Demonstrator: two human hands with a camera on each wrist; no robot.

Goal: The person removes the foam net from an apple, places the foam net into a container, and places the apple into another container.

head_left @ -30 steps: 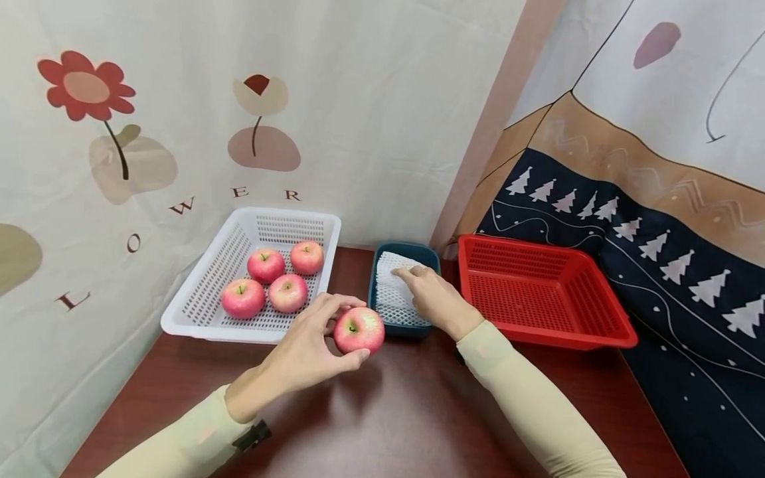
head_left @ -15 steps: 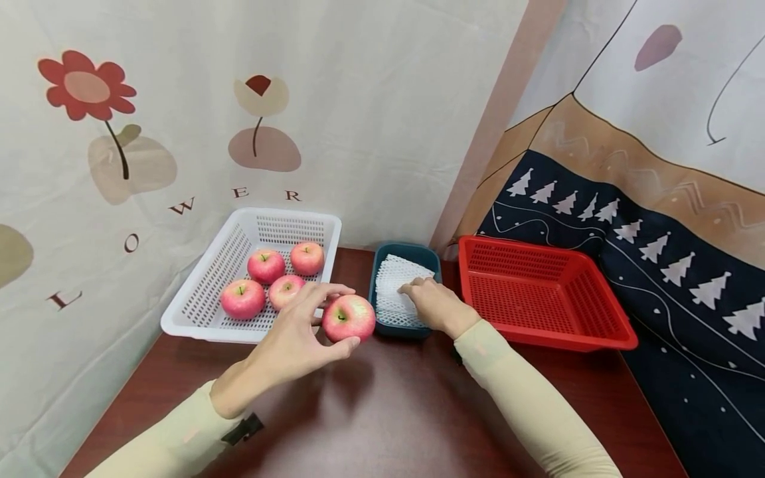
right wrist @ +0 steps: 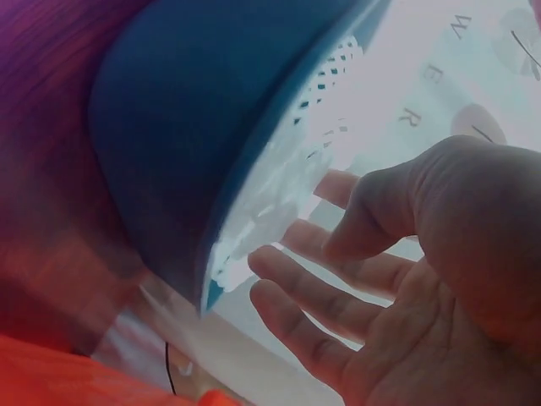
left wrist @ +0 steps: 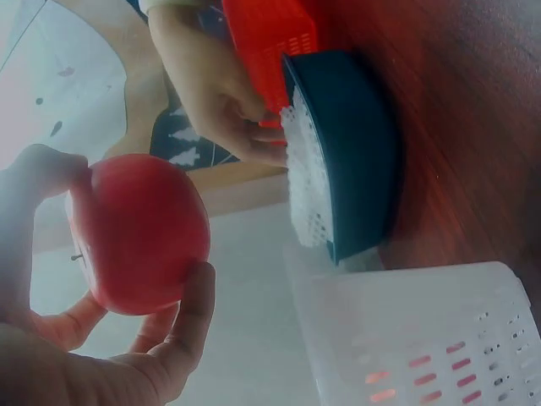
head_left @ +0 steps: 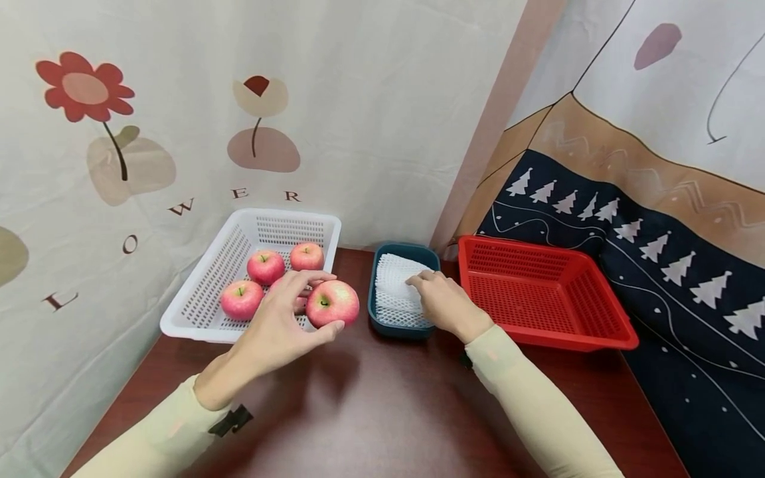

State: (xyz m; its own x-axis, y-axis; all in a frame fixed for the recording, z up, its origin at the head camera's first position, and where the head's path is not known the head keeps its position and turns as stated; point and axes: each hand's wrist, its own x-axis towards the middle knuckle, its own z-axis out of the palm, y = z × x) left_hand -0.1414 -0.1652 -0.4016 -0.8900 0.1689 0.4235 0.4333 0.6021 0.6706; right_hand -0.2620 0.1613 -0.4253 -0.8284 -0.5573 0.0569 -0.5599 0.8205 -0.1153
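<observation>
My left hand [head_left: 271,332] holds a red-pink apple [head_left: 335,304] between thumb and fingers, raised over the table beside the white basket. The left wrist view shows that apple [left wrist: 144,228] from another side, its stem at the left. My right hand [head_left: 448,299] is at the teal box [head_left: 399,330], its fingertips at the white foam netting [head_left: 394,279] that lies in it. In the right wrist view the fingers [right wrist: 313,296] are spread and lightly bent near the netting, the thumb close to the forefinger. No netting shows gripped between them.
The white basket [head_left: 200,332] at the left holds several apples [head_left: 265,267], one mostly hidden behind my left hand. A red basket [head_left: 556,292] with nothing in it stands at the right. Printed curtains [head_left: 382,119] hang right behind the dark red-brown table [head_left: 388,411].
My left hand has moved left and slightly up with the apple, towards the white basket. The right hand's fingers first drew back across the netting, then shifted a little right and up.
</observation>
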